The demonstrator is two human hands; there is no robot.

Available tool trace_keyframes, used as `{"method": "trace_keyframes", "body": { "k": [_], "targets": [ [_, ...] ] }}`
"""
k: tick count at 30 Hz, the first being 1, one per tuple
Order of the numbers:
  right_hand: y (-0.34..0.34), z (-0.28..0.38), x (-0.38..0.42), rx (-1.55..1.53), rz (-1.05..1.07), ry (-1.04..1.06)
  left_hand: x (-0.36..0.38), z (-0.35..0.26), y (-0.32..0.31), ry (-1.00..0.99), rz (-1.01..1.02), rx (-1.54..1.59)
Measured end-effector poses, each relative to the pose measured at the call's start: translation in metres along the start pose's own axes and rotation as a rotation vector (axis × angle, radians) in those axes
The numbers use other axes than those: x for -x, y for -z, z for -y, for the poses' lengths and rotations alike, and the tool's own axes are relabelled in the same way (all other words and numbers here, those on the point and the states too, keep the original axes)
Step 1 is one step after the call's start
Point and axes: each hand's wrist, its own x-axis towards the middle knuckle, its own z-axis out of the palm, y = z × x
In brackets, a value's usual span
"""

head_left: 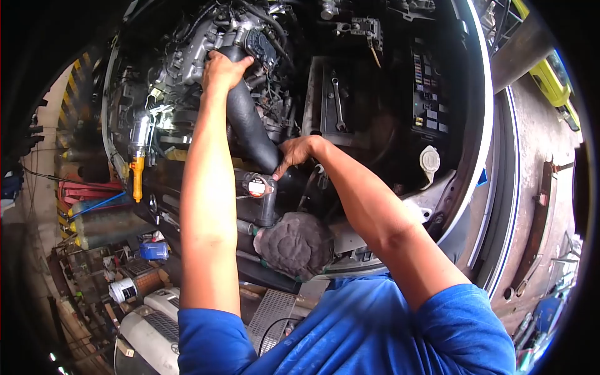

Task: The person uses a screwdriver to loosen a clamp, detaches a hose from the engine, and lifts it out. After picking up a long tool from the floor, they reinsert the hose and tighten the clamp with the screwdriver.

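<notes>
A thick black hose (pixel 247 122) runs slantwise across the engine bay, from the engine at the top toward the front of the car. My left hand (pixel 223 72) is wrapped over its upper end, thumb stretched to the right beside a round dark engine part (pixel 259 49). At the lower end, my right hand (pixel 297 152) grips the hose from the right, its fingers partly hidden. Just below those fingers sits a radiator cap (pixel 257 186) with an orange rim and a white label. The joint at the hose's upper end is covered by my left hand.
A wrench (pixel 338 103) lies in the dark battery tray area. The fuse box (pixel 428 87) and a white reservoir cap (pixel 429 159) are at right. A yellow-handled work lamp (pixel 138 175) hangs at left. A dark bundled cloth (pixel 295 245) rests on the front edge.
</notes>
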Motion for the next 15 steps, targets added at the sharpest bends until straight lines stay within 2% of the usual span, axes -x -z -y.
{"method": "trace_keyframes", "body": {
  "k": [1,4,5,8,9,12,14,15],
  "targets": [
    [0.003,0.001,0.0,0.092,-0.049,0.004,-0.005,0.004,-0.003,-0.001,-0.002,0.019],
    [0.006,0.0,-0.001,0.033,0.013,0.048,-0.015,0.011,-0.011,-0.005,-0.032,0.049],
    [0.009,0.011,0.011,0.084,-0.045,0.027,-0.014,0.011,-0.01,0.011,-0.014,0.078],
    [0.014,0.017,0.013,-0.005,-0.371,0.191,-0.01,0.009,-0.007,0.018,-0.023,0.09],
    [0.013,0.019,0.009,-0.035,-0.379,0.273,-0.006,0.008,-0.007,0.026,-0.057,0.073],
    [0.009,0.029,0.018,-0.032,-0.411,0.268,-0.015,0.018,-0.011,0.002,-0.049,0.212],
    [0.01,0.029,0.017,0.019,-0.418,0.235,-0.049,0.051,-0.039,-0.081,0.02,0.429],
    [0.012,0.031,0.019,0.029,-0.423,0.221,-0.017,0.028,-0.004,-0.09,0.215,0.596]
  ]
}}
